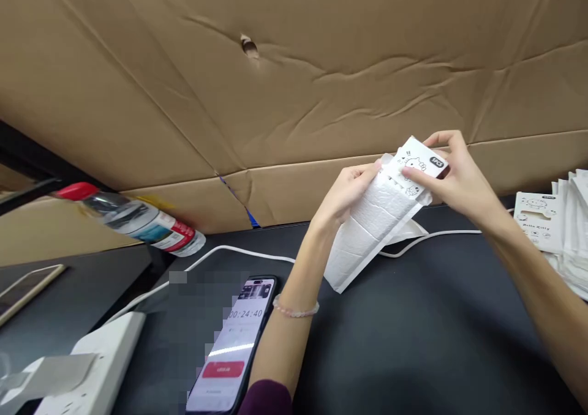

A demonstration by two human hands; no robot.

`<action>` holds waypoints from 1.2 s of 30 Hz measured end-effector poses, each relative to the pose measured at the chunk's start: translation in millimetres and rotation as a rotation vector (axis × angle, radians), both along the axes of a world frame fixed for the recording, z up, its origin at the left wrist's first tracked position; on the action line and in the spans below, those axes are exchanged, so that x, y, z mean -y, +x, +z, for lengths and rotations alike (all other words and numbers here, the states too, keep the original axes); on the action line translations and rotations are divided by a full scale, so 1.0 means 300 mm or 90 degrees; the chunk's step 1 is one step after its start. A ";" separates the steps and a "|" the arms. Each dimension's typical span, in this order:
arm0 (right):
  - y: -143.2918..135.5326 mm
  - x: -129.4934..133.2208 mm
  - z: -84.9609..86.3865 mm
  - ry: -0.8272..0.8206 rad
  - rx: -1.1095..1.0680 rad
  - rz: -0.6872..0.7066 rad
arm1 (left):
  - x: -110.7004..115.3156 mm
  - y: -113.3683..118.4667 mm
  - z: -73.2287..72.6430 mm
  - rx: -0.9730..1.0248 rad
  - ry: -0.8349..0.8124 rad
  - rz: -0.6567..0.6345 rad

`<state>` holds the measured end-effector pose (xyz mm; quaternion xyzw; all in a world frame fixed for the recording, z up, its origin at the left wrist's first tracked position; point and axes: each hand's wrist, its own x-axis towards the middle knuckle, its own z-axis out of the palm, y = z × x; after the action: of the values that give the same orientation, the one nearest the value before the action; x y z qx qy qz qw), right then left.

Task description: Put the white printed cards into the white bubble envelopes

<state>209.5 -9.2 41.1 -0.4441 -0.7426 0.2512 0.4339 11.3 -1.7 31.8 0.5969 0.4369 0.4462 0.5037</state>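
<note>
A white padded mailer (365, 231) hangs tilted over the dark table, its mouth facing up and to the right. My left hand (346, 191) grips the mailer near its mouth, thumb on the front edge. In my right hand (454, 176) is a small white box (413, 161) with a cartoon print and a black "5PCS" label, pinched between thumb and fingers. The lower part of the box is inside the mailer's mouth, so its bottom end is hidden. Behind the mailer another white piece (407, 231) lies on the table, mostly covered.
At the right stand a similar printed box (538, 222) and a stack of white mailers (576, 225). A phone with a timer (234, 335), a white cable (248, 254), a water bottle (142, 222) and a power strip (92, 366) are on the left. Cardboard (294, 97) walls the back.
</note>
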 end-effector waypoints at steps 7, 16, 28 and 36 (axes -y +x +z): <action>-0.074 -0.001 -0.050 0.250 0.170 0.085 | -0.004 -0.026 0.018 0.135 0.019 0.061; -0.062 -0.029 -0.053 0.044 -0.154 0.101 | 0.025 -0.015 0.049 0.176 0.064 0.021; 0.035 -0.025 0.008 -0.041 0.044 0.232 | 0.023 -0.105 0.058 -0.095 0.170 -0.181; 0.043 -0.025 0.014 -0.036 0.094 0.168 | 0.025 -0.072 0.049 -0.106 0.143 -0.171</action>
<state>222.5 -1.6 45.4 -0.3717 -0.8170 0.2938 0.3287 -10.4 -9.2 46.4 0.7375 0.3407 0.3698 0.4509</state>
